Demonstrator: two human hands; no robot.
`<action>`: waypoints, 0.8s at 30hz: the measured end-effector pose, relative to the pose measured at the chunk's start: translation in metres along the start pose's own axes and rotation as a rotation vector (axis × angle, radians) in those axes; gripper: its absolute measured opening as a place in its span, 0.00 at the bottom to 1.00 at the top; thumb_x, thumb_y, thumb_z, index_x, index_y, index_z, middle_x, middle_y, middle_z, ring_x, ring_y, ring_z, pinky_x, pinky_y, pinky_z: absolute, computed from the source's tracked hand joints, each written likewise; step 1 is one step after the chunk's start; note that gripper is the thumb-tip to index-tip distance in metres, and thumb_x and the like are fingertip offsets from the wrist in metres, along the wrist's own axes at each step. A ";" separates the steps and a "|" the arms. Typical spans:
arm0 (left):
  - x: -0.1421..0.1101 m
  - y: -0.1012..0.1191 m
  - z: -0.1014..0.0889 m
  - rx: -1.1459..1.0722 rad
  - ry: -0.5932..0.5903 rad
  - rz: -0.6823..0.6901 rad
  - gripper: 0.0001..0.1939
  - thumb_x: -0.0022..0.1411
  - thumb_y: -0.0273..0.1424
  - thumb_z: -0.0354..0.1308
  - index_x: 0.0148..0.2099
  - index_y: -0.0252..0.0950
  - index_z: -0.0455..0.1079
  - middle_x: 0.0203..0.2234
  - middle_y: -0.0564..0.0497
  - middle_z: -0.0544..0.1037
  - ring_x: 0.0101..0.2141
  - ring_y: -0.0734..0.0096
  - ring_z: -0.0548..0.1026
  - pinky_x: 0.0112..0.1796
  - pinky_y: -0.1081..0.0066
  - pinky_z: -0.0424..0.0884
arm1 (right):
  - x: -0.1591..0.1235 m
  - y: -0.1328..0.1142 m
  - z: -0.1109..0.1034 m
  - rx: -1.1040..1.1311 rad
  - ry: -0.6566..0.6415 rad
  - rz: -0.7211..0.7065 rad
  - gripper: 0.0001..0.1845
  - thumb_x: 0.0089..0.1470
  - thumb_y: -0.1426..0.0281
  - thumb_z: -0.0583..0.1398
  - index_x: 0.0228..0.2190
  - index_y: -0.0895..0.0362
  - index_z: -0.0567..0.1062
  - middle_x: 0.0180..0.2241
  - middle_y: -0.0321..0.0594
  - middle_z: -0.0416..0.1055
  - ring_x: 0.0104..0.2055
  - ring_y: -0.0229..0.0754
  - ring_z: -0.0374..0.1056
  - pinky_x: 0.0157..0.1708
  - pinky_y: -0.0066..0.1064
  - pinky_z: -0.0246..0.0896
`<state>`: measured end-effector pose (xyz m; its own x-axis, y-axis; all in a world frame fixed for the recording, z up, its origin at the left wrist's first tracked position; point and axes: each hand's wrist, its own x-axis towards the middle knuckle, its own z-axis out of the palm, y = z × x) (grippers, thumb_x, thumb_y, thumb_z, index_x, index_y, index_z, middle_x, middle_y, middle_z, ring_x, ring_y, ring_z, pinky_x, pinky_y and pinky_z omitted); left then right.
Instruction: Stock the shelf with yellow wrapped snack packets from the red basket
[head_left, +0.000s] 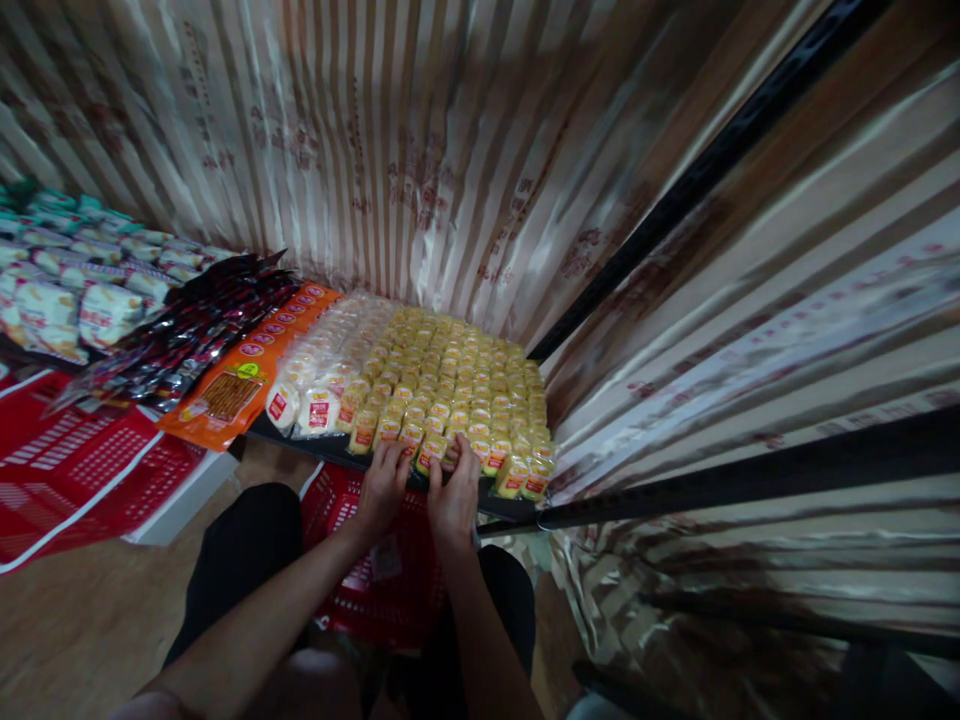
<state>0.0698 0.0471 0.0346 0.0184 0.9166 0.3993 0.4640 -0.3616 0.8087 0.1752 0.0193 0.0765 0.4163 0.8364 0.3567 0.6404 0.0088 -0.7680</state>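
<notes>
Rows of small yellow snack packets (450, 375) with red-and-white labels stand close together on a dark shelf. My left hand (385, 485) is at the front edge of these rows, its fingers bent together against a front packet. Just to its right, my right hand (454, 492) has its thumb and fingers closed around another front packet, largely hidden by the fingers. Between both hands a yellow packet (430, 452) shows its label. White round-ended packets (319, 408) in clear wrap lie immediately left of the yellow ones.
An orange snack bag (238, 375), dark shiny packets (187, 335) and white bags (109, 312) continue leftward along the shelf. Red baskets (82, 465) (397, 580) sit below. Striped sheeting (390, 150) hangs behind; a black metal post (675, 205) rises at right.
</notes>
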 end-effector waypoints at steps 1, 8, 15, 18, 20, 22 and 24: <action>-0.001 -0.001 0.000 -0.004 -0.006 0.013 0.11 0.62 0.27 0.47 0.45 0.39 0.66 0.38 0.47 0.72 0.43 0.67 0.70 0.47 0.64 0.69 | -0.001 0.000 0.001 -0.010 0.020 0.006 0.22 0.54 0.67 0.52 0.51 0.59 0.61 0.45 0.50 0.63 0.43 0.43 0.65 0.41 0.36 0.64; -0.004 -0.009 0.000 0.032 -0.040 0.067 0.12 0.63 0.26 0.47 0.47 0.38 0.66 0.40 0.46 0.72 0.45 0.66 0.70 0.48 0.63 0.68 | -0.003 0.006 0.008 0.023 0.047 0.069 0.20 0.54 0.65 0.53 0.48 0.60 0.62 0.40 0.47 0.68 0.40 0.42 0.66 0.42 0.36 0.63; -0.005 -0.007 -0.005 0.030 -0.052 0.030 0.12 0.62 0.27 0.48 0.47 0.39 0.66 0.41 0.47 0.72 0.45 0.67 0.70 0.48 0.66 0.68 | -0.004 0.008 0.009 -0.091 -0.003 0.008 0.12 0.56 0.63 0.50 0.38 0.57 0.67 0.35 0.43 0.67 0.36 0.42 0.65 0.38 0.34 0.62; -0.004 -0.005 -0.007 0.029 -0.046 0.011 0.11 0.61 0.28 0.49 0.46 0.40 0.67 0.39 0.47 0.72 0.44 0.67 0.71 0.46 0.68 0.69 | -0.003 0.008 0.009 -0.125 -0.010 -0.016 0.14 0.57 0.63 0.49 0.40 0.57 0.67 0.35 0.44 0.68 0.36 0.42 0.65 0.38 0.34 0.61; -0.003 -0.005 -0.007 0.035 -0.054 0.012 0.11 0.61 0.28 0.49 0.45 0.40 0.67 0.38 0.47 0.72 0.44 0.67 0.71 0.46 0.67 0.69 | -0.004 0.009 0.009 -0.107 -0.016 -0.006 0.15 0.57 0.62 0.49 0.41 0.58 0.66 0.35 0.43 0.68 0.35 0.41 0.65 0.38 0.34 0.61; -0.002 -0.006 -0.008 0.040 -0.057 0.019 0.11 0.61 0.28 0.49 0.45 0.40 0.68 0.38 0.47 0.72 0.44 0.67 0.71 0.46 0.67 0.70 | -0.006 0.010 0.010 -0.079 -0.014 0.023 0.15 0.57 0.62 0.49 0.41 0.58 0.66 0.34 0.44 0.67 0.34 0.41 0.65 0.36 0.33 0.62; -0.003 -0.007 -0.008 0.046 -0.061 0.031 0.11 0.61 0.28 0.48 0.45 0.39 0.68 0.39 0.47 0.72 0.44 0.67 0.71 0.46 0.67 0.70 | -0.008 0.011 0.011 -0.060 0.005 0.056 0.15 0.57 0.61 0.49 0.40 0.59 0.65 0.33 0.44 0.67 0.33 0.42 0.65 0.35 0.34 0.62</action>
<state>0.0589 0.0459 0.0315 0.0869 0.9143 0.3957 0.5026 -0.3831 0.7750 0.1717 0.0194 0.0593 0.4554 0.8319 0.3171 0.6536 -0.0706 -0.7536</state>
